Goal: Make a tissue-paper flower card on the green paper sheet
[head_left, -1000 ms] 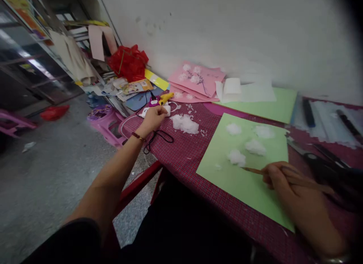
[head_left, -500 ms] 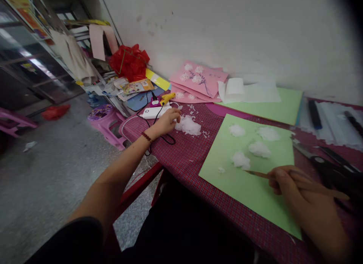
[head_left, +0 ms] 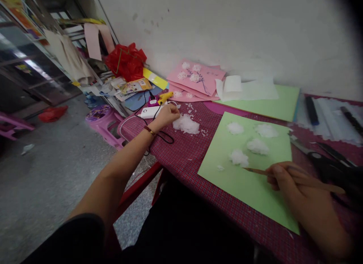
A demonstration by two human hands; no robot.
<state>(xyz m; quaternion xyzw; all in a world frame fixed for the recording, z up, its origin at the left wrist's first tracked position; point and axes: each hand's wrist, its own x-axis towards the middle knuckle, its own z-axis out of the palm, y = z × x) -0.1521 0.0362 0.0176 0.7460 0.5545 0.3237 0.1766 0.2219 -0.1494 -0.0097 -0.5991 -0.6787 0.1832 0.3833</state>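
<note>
My left hand [head_left: 168,115] is at the left edge of a pile of white paper scraps [head_left: 186,124], fingertips pressed together. Whatever it may be pinching is too small to make out. In my right hand [head_left: 295,188] lies a slim pointed wooden stick [head_left: 314,183], held like a pen. Its tip points left, just below a fluffy white paper clump [head_left: 239,157] on a light green sheet [head_left: 224,122]. Several similar clumps sit higher on that sheet, and a tiny white tuft [head_left: 220,168] lies at its left.
Pink cards with white blossoms [head_left: 195,76] and a white paper roll [head_left: 233,86] lie by the wall. Beyond my left hand are a white power strip [head_left: 149,112], black cable [head_left: 167,137] and yellow glue gun [head_left: 166,97]. Black-handled scissors [head_left: 316,156] lie at right.
The fingers of my left hand have drawn together and curled in beside the scrap pile. My right hand keeps its hold on the stick, nearly still. The whole view has shifted slightly.
</note>
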